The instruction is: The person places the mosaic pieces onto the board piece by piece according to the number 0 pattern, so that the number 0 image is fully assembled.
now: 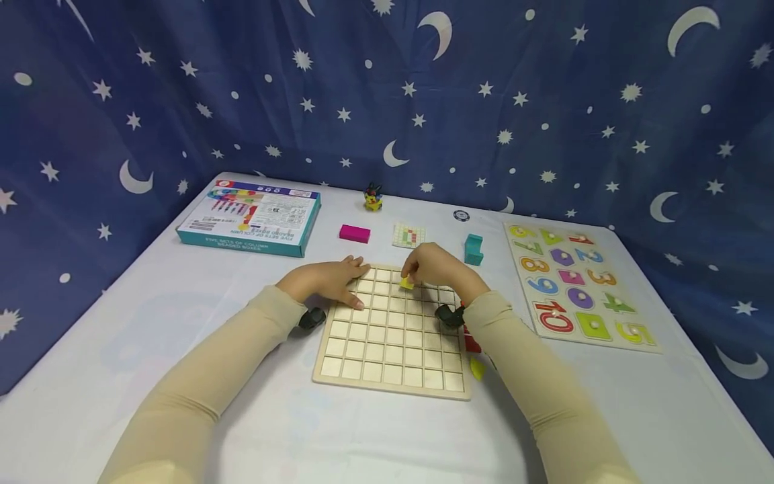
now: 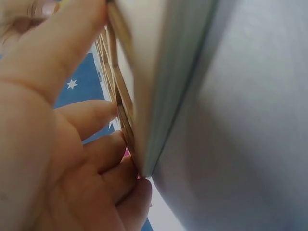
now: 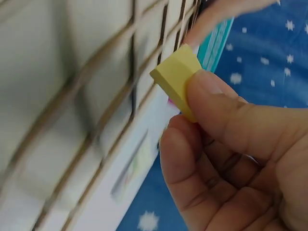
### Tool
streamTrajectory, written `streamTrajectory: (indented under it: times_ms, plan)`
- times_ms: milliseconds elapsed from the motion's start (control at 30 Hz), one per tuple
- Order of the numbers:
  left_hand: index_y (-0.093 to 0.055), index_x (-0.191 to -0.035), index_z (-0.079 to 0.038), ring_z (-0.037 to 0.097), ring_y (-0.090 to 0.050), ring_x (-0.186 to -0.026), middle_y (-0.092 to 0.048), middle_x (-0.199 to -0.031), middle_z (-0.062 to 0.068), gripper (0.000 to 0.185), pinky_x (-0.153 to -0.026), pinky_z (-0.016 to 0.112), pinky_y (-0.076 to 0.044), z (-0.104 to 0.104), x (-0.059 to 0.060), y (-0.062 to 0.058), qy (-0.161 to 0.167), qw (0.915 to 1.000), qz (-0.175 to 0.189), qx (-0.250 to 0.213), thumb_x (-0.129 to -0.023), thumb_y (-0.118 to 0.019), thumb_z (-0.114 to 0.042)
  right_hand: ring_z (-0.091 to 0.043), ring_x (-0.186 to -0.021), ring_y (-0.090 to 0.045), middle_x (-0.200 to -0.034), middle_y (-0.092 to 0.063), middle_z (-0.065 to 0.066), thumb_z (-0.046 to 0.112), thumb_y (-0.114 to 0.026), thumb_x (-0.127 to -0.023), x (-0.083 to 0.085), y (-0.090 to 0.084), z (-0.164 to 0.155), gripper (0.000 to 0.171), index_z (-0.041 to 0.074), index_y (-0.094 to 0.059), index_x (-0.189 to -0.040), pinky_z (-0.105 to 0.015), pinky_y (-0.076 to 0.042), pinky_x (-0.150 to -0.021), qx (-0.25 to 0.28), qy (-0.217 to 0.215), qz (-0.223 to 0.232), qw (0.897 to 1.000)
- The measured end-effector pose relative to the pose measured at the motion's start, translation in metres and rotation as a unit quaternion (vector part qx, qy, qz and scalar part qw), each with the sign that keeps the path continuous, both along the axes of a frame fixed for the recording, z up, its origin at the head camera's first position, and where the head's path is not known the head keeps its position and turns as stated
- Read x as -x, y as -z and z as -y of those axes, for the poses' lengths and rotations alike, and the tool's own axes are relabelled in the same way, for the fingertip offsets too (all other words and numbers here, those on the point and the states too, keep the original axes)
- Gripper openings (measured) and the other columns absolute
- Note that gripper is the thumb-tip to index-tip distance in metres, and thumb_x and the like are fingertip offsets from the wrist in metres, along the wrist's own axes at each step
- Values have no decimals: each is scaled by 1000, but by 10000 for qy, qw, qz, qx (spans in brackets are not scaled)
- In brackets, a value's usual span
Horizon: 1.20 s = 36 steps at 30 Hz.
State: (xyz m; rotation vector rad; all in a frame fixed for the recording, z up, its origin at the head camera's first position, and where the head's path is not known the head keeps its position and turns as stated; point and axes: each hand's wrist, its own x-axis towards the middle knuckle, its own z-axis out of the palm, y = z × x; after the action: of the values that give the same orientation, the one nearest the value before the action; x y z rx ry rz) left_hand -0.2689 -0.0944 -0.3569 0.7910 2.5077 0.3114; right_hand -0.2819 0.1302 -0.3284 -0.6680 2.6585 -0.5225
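A wooden grid board [image 1: 392, 339] with square recesses lies in the middle of the table. My right hand [image 1: 435, 264] pinches a small yellow square tile [image 3: 175, 77] between thumb and fingers over the board's far rows. At the board's far left corner, my left hand [image 1: 331, 279] rests with fingers spread along the edge. The left wrist view shows its thumb [image 2: 62, 43] over the grid side and its other fingertips at the rim. Beside the board's right edge, partly hidden by the right forearm, are red pieces [image 1: 471, 341] and a yellow piece [image 1: 477, 368].
Behind the board lie a magenta block [image 1: 354, 233], a small patterned card [image 1: 409, 235] and a teal block [image 1: 474, 249]. A boxed bead set [image 1: 250, 216] is at the back left, near a small yellow figure [image 1: 373, 197]. A number puzzle board [image 1: 574, 289] lies on the right.
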Motion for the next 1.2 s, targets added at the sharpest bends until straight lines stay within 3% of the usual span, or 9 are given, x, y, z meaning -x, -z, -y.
streamTrajectory:
  times_ms: [200,700,900,1200]
  plan:
    - [-14,-148,-6,33,1,-142,-5,-154,16,92,-114,49,-9,1,1,0,-29,10000,71,18,-81,-63,-48,-13,-72,-60,-87,-70,-4,0,-65,-82,4,8,31,14,7,-73,-91,-25,-51,-67,240,-519,5,9984]
    - [-14,-148,-6,34,1,-142,-5,-154,16,91,-114,50,-10,2,-1,-2,-34,10000,76,7,-82,-63,-47,-12,-77,-59,-86,-68,-1,3,-65,-83,10,16,42,10,11,-72,-86,-27,-50,-75,-68,-808,167,9966]
    - [-13,-148,-7,34,1,-142,-5,-154,16,92,-114,50,-9,0,1,-1,-30,10000,74,39,-82,-63,-47,-15,-82,-58,-94,-67,-4,8,-63,-86,8,7,21,15,9,-70,-99,-30,-49,-76,89,-639,-6,9979]
    - [-13,-148,-5,34,2,-142,-5,-154,17,91,-114,49,-6,-1,-2,-4,-79,9998,162,-40,-82,-65,-43,-22,-91,-58,-100,-65,-9,10,-65,-85,-1,1,-44,24,5,-67,-108,-34,-50,-78,70,55,47,9999]
